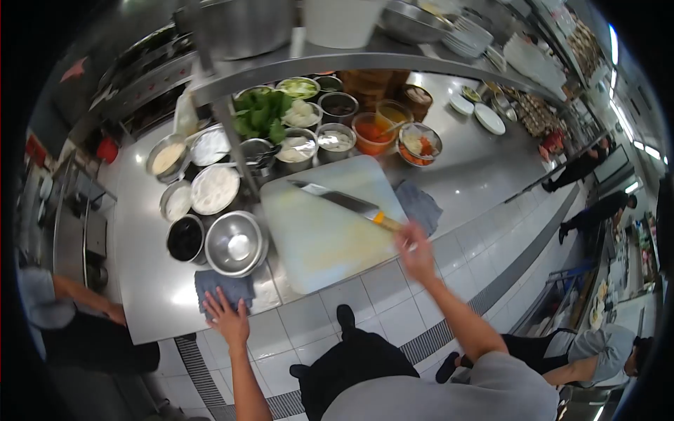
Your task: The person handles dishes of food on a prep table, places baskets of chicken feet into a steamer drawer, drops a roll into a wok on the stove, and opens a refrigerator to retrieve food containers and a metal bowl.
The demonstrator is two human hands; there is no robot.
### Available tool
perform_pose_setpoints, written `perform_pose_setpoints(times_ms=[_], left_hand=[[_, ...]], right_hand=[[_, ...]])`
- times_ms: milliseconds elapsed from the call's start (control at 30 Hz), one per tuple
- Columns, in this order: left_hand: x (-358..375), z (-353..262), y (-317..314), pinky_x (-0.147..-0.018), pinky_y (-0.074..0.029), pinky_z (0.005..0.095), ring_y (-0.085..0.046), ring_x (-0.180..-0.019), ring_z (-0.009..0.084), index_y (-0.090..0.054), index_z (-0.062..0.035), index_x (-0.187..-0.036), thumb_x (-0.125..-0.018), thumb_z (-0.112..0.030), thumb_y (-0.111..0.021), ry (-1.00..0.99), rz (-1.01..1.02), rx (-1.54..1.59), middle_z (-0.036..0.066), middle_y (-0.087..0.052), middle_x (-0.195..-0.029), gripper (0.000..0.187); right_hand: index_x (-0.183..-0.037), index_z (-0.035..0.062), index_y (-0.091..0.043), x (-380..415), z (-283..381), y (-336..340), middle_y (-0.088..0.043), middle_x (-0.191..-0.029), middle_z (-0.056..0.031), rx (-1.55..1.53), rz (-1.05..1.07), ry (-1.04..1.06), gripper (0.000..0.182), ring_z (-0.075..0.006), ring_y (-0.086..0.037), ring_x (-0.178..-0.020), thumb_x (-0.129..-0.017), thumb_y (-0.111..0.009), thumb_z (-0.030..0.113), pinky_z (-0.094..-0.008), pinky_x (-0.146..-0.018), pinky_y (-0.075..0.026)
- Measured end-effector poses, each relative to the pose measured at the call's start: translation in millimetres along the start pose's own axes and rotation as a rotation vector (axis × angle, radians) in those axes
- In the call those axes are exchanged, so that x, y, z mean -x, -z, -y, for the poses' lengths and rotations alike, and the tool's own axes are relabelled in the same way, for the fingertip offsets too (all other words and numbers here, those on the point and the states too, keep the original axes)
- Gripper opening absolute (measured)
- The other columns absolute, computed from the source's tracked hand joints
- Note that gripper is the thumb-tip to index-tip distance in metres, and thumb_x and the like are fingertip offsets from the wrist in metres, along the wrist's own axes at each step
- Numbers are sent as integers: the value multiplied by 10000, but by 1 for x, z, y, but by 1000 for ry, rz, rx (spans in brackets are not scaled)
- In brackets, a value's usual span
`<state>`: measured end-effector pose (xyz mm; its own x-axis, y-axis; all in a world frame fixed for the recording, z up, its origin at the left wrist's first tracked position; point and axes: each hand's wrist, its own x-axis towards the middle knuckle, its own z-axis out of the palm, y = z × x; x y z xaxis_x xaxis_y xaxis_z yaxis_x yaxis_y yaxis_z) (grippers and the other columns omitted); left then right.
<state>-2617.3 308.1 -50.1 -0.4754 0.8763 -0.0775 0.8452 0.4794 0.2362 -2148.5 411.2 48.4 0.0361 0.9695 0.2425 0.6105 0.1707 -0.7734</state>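
A kitchen knife [344, 202] with a wooden handle and an orange band lies across the white cutting board [309, 259]. At the end of its handle is my right hand [415, 251], slightly blurred; whether the fingers grip the handle I cannot make out. My left hand [228, 317] is spread, fingers apart, at a folded grey cloth [223, 286] on the table's front edge. Just behind that cloth stand empty-looking nested steel bowls [235, 242]. A second grey cloth [420, 207] lies right of the board, near my right hand.
Behind the board stand leafy greens [261, 116], a tub of red sauce [372, 133] and a bowl of chopped vegetables [420, 144]. Bowls of white powder [214, 189] and a dark-filled bowl [186, 238] are left. A steel shelf [365, 62] overhangs. Other people [91, 316] stand on both sides.
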Motion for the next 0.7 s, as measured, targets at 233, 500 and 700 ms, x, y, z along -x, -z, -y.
perform_pose_setpoints(times_ms=[233, 500, 700], left_hand=[[48, -22, 42, -1125, -269, 588, -322, -1425, 408, -486, -65, -1415, -912, -257, -676, -58, -32, 195, 209, -333, -1550, 570], [-9, -212, 113, -1009, -442, 376, -565, -1209, 261, -526, 9, -1374, -941, -140, -647, -435, 152, 869, 173, -521, -1392, 474], [-129, -381, 129, -1059, -411, 374, -532, -1274, 232, -453, -33, -1450, -1039, -374, -486, -599, 424, 957, 107, -510, -1438, 536]], right_hand=[[-1334, 36, -569, -193, -12, 133, -675, -1078, -88, -99, -397, 18, 453, -131, -637, -889, -975, -641, 301, -269, -771, -508], [-1185, -18, -662, -276, -23, 134, -714, -1057, -140, -197, -324, -87, 460, -207, -668, -964, -944, -655, 373, -336, -860, -514], [-1311, 23, -590, -346, -49, 112, -673, -1120, -83, -343, -91, -132, 595, -170, -645, -969, -949, -617, 495, -298, -822, -529]])
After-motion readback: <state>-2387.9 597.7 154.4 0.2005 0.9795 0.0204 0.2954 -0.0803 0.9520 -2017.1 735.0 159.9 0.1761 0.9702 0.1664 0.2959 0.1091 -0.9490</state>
